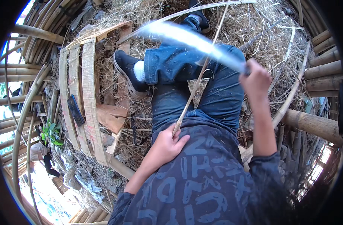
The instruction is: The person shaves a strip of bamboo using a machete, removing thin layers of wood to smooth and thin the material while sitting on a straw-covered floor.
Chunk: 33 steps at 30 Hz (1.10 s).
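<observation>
I have the left hand pinching the stick by its near end, beside the shirt's left edge, its length crossing above the jeans. The right hand curls its fingers around the blurred knife. I judge this a trimming stroke, calling next for steadiness.

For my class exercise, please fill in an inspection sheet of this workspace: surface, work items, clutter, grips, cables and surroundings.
Surface: ground strewn with dry straw; the person sits on it, legs crossed.
Work items: slender stick slanting across the lap; long-bladed knife, motion-blurred, crossing the stick in view, contact unclear.
Clutter: slatted wooden panel at left, with a dark phone lying on it.
Grips: left grip, a bare hand, closed around the stick's near end; right grip, also bare, closed on the knife's handle.
Cables: none clearly identifiable.
Surroundings: bamboo poles on both sides; green leaves at left.
</observation>
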### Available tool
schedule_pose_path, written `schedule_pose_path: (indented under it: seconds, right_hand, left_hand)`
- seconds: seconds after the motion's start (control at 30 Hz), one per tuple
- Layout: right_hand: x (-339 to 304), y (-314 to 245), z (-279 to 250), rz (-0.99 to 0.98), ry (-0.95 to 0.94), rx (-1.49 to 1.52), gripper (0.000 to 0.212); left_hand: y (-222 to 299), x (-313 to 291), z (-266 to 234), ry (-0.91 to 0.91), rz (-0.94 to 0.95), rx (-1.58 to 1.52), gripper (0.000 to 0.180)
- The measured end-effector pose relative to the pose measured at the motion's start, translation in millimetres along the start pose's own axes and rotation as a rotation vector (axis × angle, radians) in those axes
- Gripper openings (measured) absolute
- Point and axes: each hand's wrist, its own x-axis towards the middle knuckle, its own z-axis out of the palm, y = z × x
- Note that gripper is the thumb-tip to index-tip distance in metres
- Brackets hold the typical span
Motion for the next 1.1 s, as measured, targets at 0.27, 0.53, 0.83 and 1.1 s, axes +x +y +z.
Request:
schedule_pose_path:
  seconds: [0.27,0.53,0.83,1.1]
  right_hand:
    - [-7.5,15.2,7.5,0.044,-0.046,0.077,0.019]
    - [-43.6,-52.3,3.9,-0.521,-0.049,0.359,0.010]
    - [44.7,40.4,14.9,-0.449,0.314,0.217,0.014]
    - [82.6,102.0,11.2,0.052,0.125,-0.148,0.014]
  left_hand:
    - [-6.6,11.9,5.8,-0.041,0.022,0.036,0.032]
    - [5.7,10.8,7.4,0.018,0.024,0.179,0.034]
    - [7.5,-12.7,2.1,-0.026,-0.008,0.071,0.032]
    - [-9.0,-11.7,7.2,-0.108,0.038,0.122,0.024]
